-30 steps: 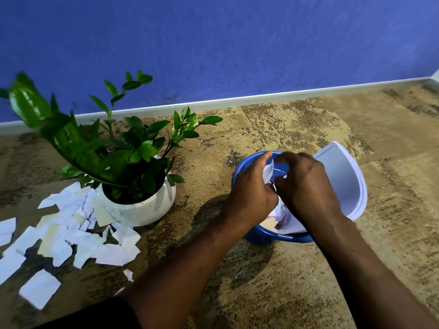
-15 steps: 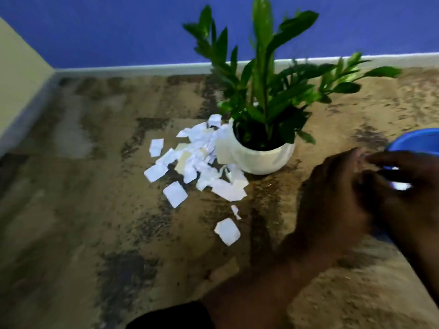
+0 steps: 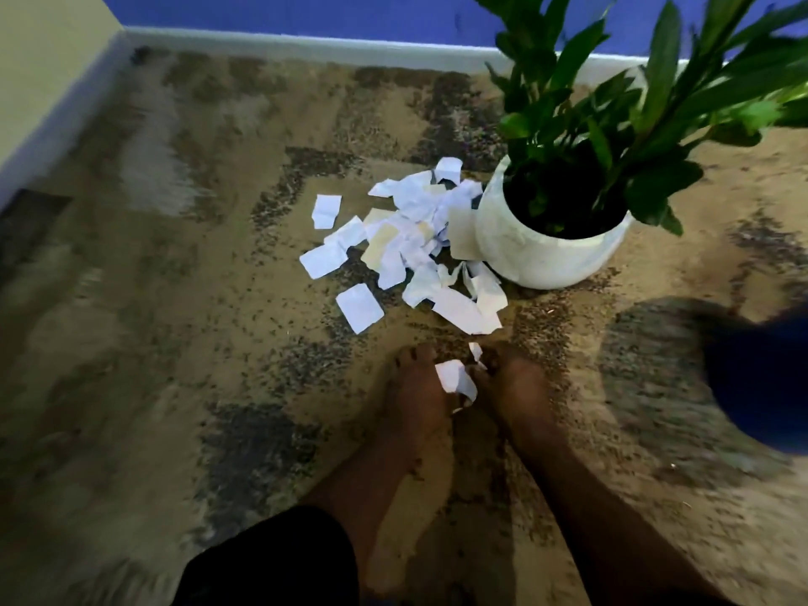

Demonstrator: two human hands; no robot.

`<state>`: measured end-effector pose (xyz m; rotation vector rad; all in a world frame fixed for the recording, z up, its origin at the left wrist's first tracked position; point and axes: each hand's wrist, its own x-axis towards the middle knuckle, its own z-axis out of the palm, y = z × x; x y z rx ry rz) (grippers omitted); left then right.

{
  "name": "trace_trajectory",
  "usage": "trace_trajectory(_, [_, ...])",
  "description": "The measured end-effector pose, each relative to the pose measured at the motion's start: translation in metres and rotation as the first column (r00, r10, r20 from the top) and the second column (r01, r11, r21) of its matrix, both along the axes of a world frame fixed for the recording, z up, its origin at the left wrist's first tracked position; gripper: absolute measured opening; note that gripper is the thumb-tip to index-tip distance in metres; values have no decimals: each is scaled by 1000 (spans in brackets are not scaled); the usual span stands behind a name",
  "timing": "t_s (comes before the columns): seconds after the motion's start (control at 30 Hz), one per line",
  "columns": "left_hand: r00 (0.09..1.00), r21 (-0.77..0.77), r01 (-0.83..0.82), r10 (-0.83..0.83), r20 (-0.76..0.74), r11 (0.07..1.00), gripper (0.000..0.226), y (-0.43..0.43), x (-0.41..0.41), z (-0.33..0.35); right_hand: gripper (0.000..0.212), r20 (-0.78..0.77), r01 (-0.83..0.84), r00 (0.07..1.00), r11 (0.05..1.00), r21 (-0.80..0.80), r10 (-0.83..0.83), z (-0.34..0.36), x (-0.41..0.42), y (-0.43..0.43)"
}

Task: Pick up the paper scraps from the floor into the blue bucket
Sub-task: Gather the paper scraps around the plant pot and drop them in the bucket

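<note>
Reaching down to the floor (image 3: pixel 183 352), both hands meet over one white scrap (image 3: pixel 454 380). The left hand (image 3: pixel 415 395) lies palm-down with its fingers (image 3: pixel 411 358) stretched forward and loosely spread, its inner edge against the left side of the scrap. The right hand (image 3: pixel 513 389) sits just beside it, its fingers (image 3: pixel 494 356) curled slightly toward the paper's right edge. Motion blur smears both hands, so I cannot tell whether either one has actually pinched the scrap or merely touches it. A much smaller sliver of paper (image 3: pixel 475 351) lies just beyond the scrap, between the fingertips.

Farther out, past the fingers, the main heap of paper scraps (image 3: pixel 406 242) is spread across the speckled tan-and-dark floor. Most are white, a few cream, overlapping one another; the right edge of the heap rests against the white pot (image 3: pixel 538 251). One rectangular piece (image 3: pixel 359 308) lies a little apart on the near-left side of the heap, and another (image 3: pixel 326 211) sits alone at the far left.

A leafy green plant (image 3: pixel 612 115) rises from the pot. At the right edge of view, near the right forearm, a dark blue blurred shape is the blue bucket (image 3: pixel 760 387), standing on the floor well apart from the heap. A black sleeve (image 3: pixel 271 562) covers the left upper arm. A pale baseboard (image 3: pixel 306 41) runs beneath the blue wall (image 3: pixel 306 10).
</note>
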<state>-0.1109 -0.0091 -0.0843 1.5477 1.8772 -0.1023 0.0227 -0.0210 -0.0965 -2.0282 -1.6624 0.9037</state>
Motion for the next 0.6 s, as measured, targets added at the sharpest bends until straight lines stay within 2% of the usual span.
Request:
trace_trajectory(0.07, [998, 17, 4, -5, 57, 1000, 79, 8, -8, -5, 33, 22, 2, 1000, 1000, 6, -2, -6, -3, 4])
trace_trajectory(0.2, [989, 107, 35, -49, 137, 994, 51, 12, -21, -12, 25, 48, 49, 998, 999, 25, -50, -11, -8, 10])
trace_trajectory(0.37, [974, 103, 97, -116, 197, 990, 31, 17, -26, -9, 11, 94, -15, 996, 999, 48, 10, -16, -3, 14])
trace_trajectory(0.43, [973, 112, 110, -130, 190, 988, 30, 16, -29, -4, 7, 51, 6, 999, 998, 58, -9, -9, 0, 11])
trace_trajectory(0.53, [974, 126, 102, -125, 189, 987, 35, 9, -26, 11, 12, -41, 82, 996, 993, 79, -79, 14, 11, 5])
trace_trajectory(0.6, [968, 145, 107, -137, 211, 984, 34, 2, -9, 29, 11, -67, 163, 986, 971, 176, -154, 43, 26, -1])
